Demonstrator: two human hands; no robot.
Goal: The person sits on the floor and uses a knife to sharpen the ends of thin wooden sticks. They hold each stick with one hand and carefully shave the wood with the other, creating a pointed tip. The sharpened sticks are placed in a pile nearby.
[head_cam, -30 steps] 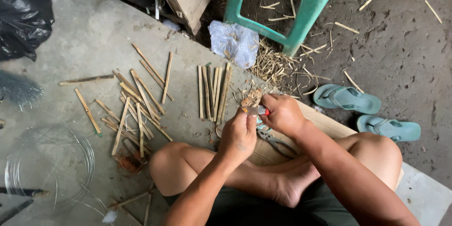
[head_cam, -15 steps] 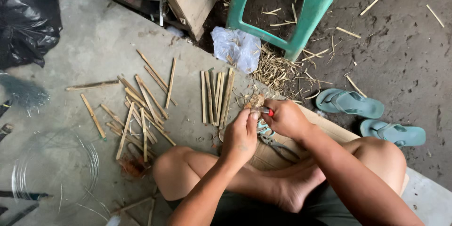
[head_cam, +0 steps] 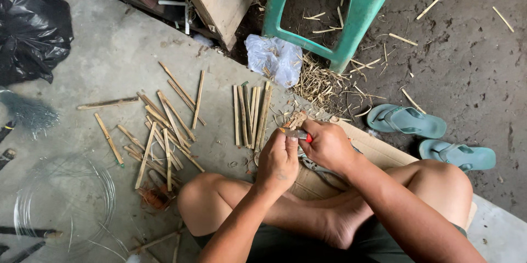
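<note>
Bamboo sticks (head_cam: 164, 131) lie loose left of the neat row of strips (head_cam: 251, 115), shavings (head_cam: 321, 85) right of it. Just below that row your left hand (head_cam: 279, 159) pinches a small bamboo piece (head_cam: 297, 119); your right hand (head_cam: 326, 145) grips a red-handled knife (head_cam: 296, 134) on it, so most sticks look uncut.

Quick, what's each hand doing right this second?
Left hand: closed on a short bamboo stick.
Right hand: closed on a small knife with a red end.
</note>
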